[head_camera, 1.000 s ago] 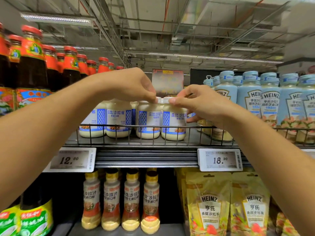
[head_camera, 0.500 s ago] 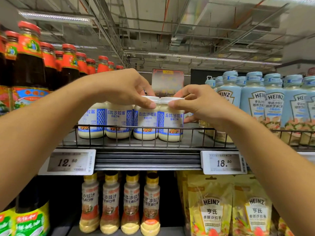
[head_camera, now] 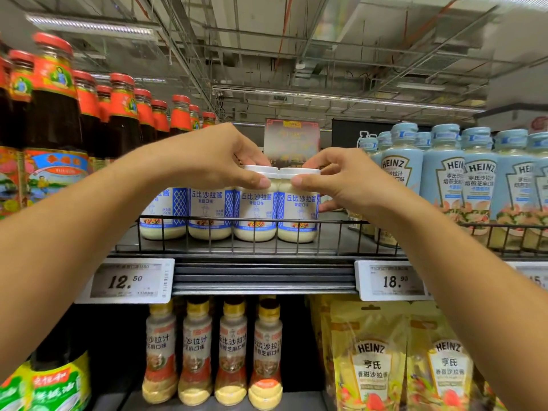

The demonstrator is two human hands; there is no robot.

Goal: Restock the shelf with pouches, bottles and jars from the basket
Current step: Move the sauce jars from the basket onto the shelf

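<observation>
Frame centre: left hand [head_camera: 207, 155] pinches left jar's [head_camera: 256, 209] lid, right hand [head_camera: 341, 176] right jar's [head_camera: 298, 212] (both upright, touching). Jars directly below fingers [head_camera: 255, 180], behind shelf rail [head_camera: 350, 221].

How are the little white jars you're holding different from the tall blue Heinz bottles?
The short creamy-white jars with flat white lids are squat; the tall pale-blue Heinz bottles stand much higher. The jars show creamy filling through clear walls; the bottles look solid blue. The left hand and right hand each pinch a jar's lid; nobody touches the bottles. Both kinds stand upright on the same grey wire-fronted shelf.
</observation>
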